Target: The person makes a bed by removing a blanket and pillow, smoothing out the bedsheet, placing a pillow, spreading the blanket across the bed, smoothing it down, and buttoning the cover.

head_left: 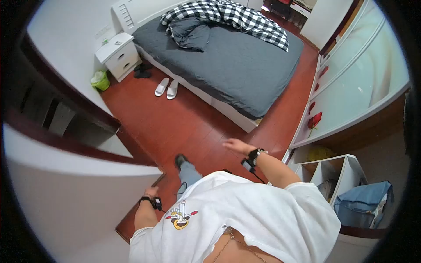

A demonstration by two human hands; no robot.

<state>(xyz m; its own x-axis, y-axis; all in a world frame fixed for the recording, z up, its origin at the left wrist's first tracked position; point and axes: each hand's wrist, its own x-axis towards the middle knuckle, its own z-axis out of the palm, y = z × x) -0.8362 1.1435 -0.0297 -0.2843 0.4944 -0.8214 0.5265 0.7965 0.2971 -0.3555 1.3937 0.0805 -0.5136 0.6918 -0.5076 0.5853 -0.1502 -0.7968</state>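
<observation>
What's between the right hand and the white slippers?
Head view: bare reddish-brown floor only, from the right hand to the white slippers.

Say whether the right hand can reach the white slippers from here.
Probably not without stepping closer: the white slippers lie on the floor beside the bed, well beyond the right hand, though nothing visible stands between.

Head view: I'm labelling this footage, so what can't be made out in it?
All in the head view:
Left hand: too small and turned away to show its grip.
Second foot: mostly or wholly hidden by the shirt.
Items on the nightstand: too small to identify.
Headboard: cut off by the top edge.
</observation>
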